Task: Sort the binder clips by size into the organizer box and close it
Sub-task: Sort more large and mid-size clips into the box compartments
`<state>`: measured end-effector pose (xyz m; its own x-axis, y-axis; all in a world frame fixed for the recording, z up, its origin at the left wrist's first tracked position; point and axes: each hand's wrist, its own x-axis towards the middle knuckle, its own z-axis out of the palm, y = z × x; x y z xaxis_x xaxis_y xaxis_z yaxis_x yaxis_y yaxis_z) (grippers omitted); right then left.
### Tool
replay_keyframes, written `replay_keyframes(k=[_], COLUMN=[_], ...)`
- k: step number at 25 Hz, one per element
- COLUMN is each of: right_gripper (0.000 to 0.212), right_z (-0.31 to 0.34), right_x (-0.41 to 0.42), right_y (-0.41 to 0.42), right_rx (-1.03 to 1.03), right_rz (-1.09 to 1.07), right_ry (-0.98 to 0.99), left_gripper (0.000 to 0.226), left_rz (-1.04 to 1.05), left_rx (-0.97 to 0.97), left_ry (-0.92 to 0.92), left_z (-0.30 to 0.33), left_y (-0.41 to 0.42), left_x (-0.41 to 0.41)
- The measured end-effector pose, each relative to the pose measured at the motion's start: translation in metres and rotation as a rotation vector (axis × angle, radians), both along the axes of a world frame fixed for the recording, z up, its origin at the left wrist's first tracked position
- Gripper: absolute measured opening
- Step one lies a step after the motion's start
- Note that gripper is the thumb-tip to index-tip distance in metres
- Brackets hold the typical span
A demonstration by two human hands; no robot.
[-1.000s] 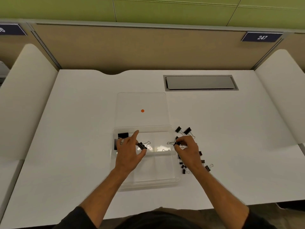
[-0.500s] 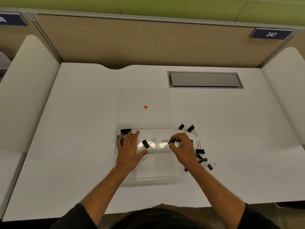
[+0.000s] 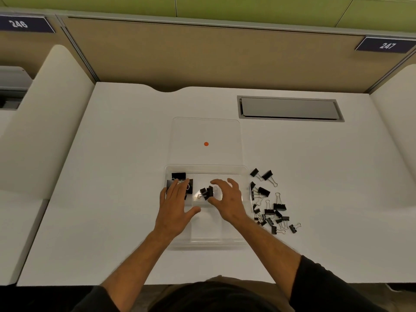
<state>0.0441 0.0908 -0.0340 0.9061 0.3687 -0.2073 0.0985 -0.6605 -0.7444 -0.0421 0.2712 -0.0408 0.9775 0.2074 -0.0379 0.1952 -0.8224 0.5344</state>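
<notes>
Binder clips [image 3: 273,207] lie mostly in a loose heap on the white desk [image 3: 112,176], just to the right of the clear organizer box [image 3: 203,240], with two more [image 3: 262,175] lying a little apart at the far end of the heap. Inside the box, a few large clips [image 3: 179,176] sit in the far-left compartment, and two middle-sized clips [image 3: 206,193] rest in the compartment next to it. The box's clear lid [image 3: 206,131], marked with an orange dot [image 3: 206,144], lies flat on the desk beyond the box, so closing is not yet done and most of the sorting remains. The left hand [image 3: 174,207] lies flat with straight fingers over the left side of the box, its fingertips at the large clips, holding nothing. The right hand [image 3: 226,199] hovers over the middle compartment with fingers spread and loosely bent, thumb near the two clips there, and it grips nothing. These clips look small, light and stiff, with smooth black bodies and thin wire handles that probably snag on each other in the heap. A sure hold is likely a pinch across the black body or on a raised wire loop, lifting one clear before carrying it. The box itself looks light and may slide, so a steadying hand on it seems sensible.
</notes>
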Motion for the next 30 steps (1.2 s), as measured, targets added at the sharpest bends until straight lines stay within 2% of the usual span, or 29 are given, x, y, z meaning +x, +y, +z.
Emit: replay_keyframes(k=[3,6,16,25,30], right_gripper=[0.065,0.069,0.067,0.062,0.058], right_z=[-0.002,0.000,0.013,0.019,0.019], right_x=[-0.001,0.000,-0.014,-0.017,-0.013], right_y=[-0.007,-0.019,-0.057,-0.114,-0.156], right_rx=[0.015,0.013,0.019,0.034,-0.006], right_rz=[0.012,-0.023,-0.052,-0.172,-0.245], right_ry=[0.051,0.070,0.000,-0.073,-0.026], left_gripper=[0.089,0.089,0.086,0.079,0.072], left_rz=[0.001,-0.016,-0.041,-0.206,-0.272], left_rx=[-0.006,-0.033,-0.087,-0.070,-0.034], left_ry=[-0.013,-0.021,0.005,-0.068,-0.091], left_z=[0.002,0.002,0.007,0.007,0.008], left_y=[-0.001,-0.005,-0.039,-0.093,-0.125], left_x=[0.000,0.002,0.009,0.020,0.034])
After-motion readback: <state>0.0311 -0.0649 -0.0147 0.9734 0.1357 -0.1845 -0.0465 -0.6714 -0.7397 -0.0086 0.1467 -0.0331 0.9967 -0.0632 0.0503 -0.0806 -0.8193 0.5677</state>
